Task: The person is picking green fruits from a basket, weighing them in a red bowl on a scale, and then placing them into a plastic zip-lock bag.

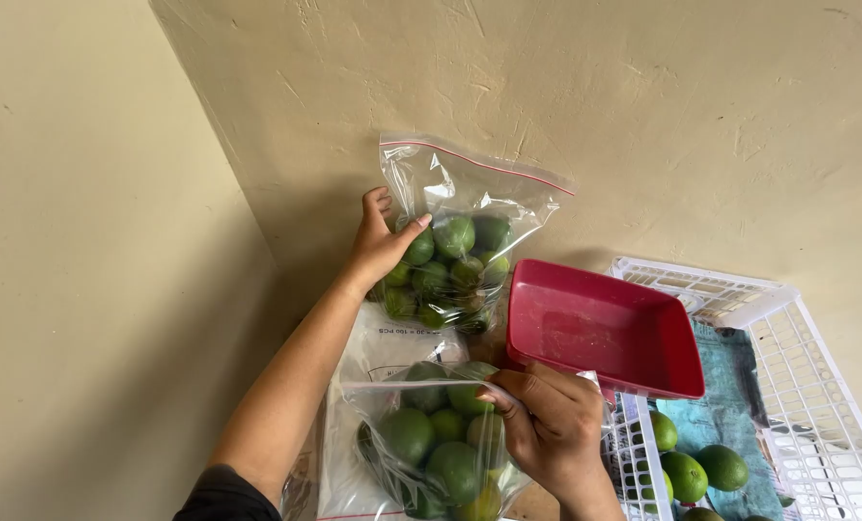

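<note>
A: Left hand [378, 243]?
B: Fingers curled round the side of the far bag of limes [455, 253], upright against the wall [643, 116].

A: Right hand [547, 425]?
B: Fingers pinching the top edge of the near bag of limes [436, 444]; thumb side touches the red tray [600, 333], which tilts just above the knuckles.

A: Beyond the fingers?
B: White basket [817, 386] to the right, teal cloth [730, 396] and loose limes [701, 468] inside.

A: Hard to make out?
B: Flat plastic bags [388, 347] between both bags, partly covered. Near bag's bottom is cut off.
</note>
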